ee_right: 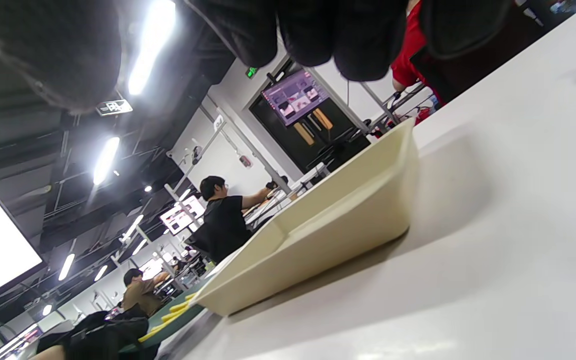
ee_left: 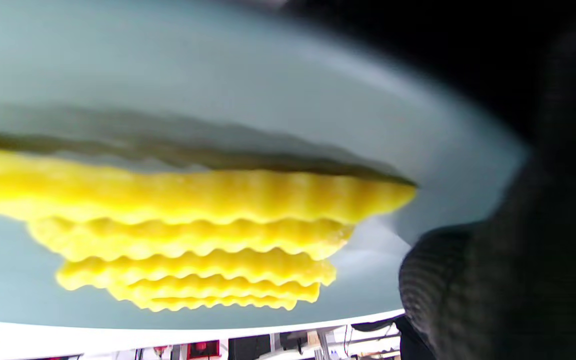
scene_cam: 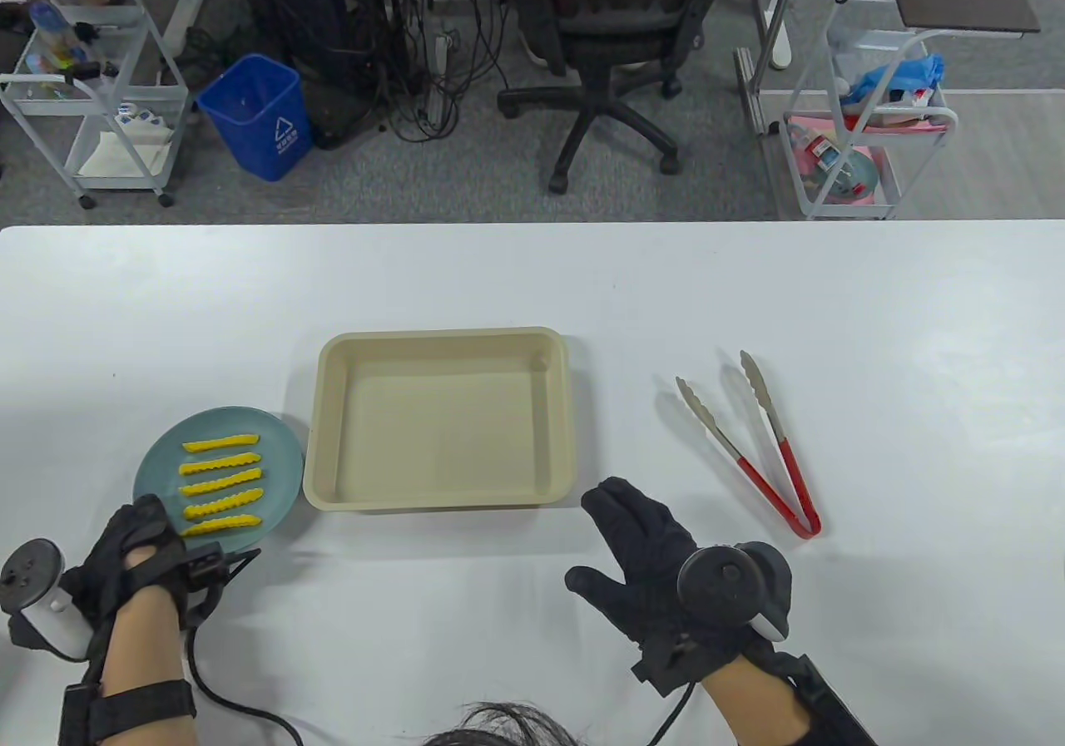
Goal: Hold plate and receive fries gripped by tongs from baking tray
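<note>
Since five fries (scene_cam: 221, 487) lie crosswise in a row on the teal plate (scene_cam: 158, 463) near the table's front-left edge, the baking tray (scene_cam: 438, 500) just beside it looks empty; the left hand (scene_cam: 137, 559) grips the plate's near rim; the tongs (scene_cam: 753, 442) rest right of the tray, handles toward the front edge; the right hand (scene_cam: 657, 559), fingers spread and holding nothing, hovers between tray and tongs with open table around.

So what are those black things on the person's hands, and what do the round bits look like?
Both hands wear black fabric sensor gloves. The left hand has a tracker strapped on, with a dark round top and a white handle. The right hand has a dark round tracker with a little white at its edge. Black wrist straps and thin black cables trail back over bare forearms.
</note>
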